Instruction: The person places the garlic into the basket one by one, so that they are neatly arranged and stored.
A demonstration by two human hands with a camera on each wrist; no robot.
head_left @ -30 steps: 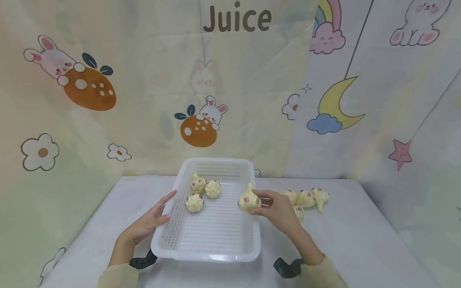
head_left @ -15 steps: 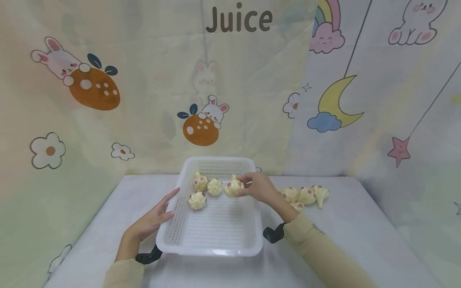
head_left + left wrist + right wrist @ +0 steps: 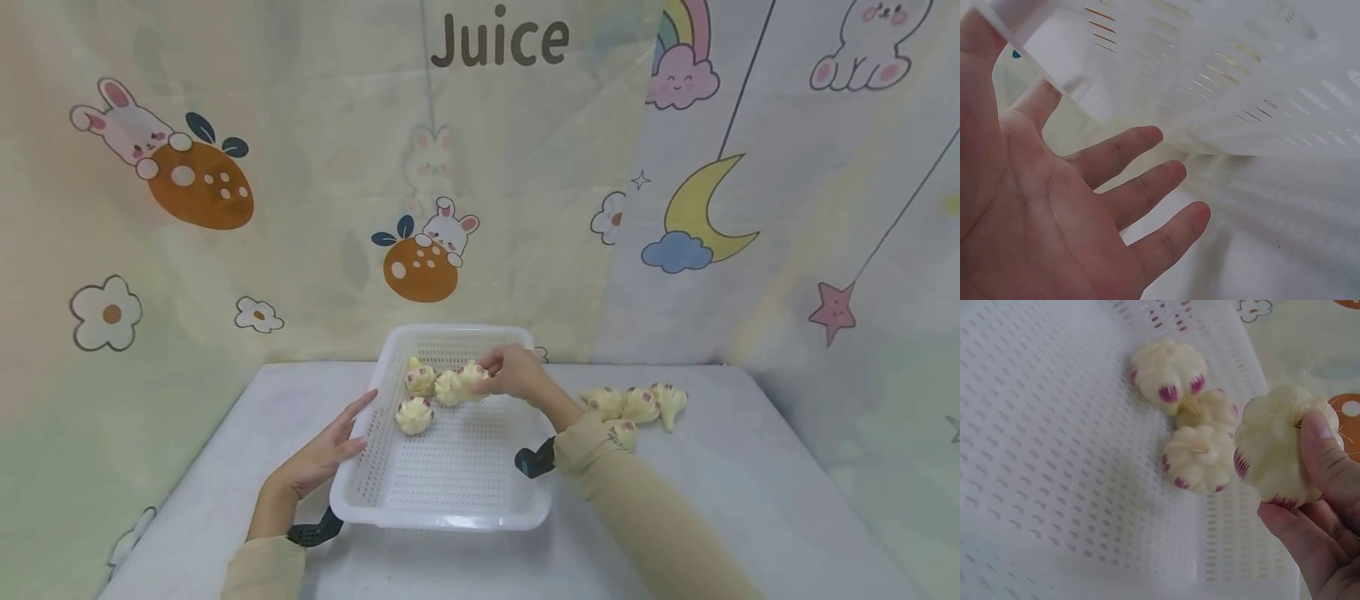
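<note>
A white perforated plastic basket (image 3: 450, 518) stands on the table. My right hand (image 3: 516, 372) pinches a garlic bulb (image 3: 1279, 444), cream with purple marks and root hairs, between thumb and fingers. It is held over the back part of the basket. Three more garlic bulbs lie inside toward the left: one with its stem up (image 3: 420, 377), one at the front (image 3: 414, 415) and one right beside the held bulb (image 3: 447, 388). My left hand (image 3: 318, 458) is at the basket's left rim, thumb and forefinger touching it. In the left wrist view its other fingers (image 3: 1147, 187) extend loosely beneath the basket wall.
Several more garlic bulbs (image 3: 641, 405) lie in a group on the white table (image 3: 720, 500) to the right of the basket, partly behind the right sleeve (image 3: 637, 492). A patterned cloth backdrop (image 3: 525, 250) hangs behind the table.
My right hand has carried the garlic bulb from the basket's right rim leftward and back, close to the other bulbs inside. The left hand stays at the rim.
</note>
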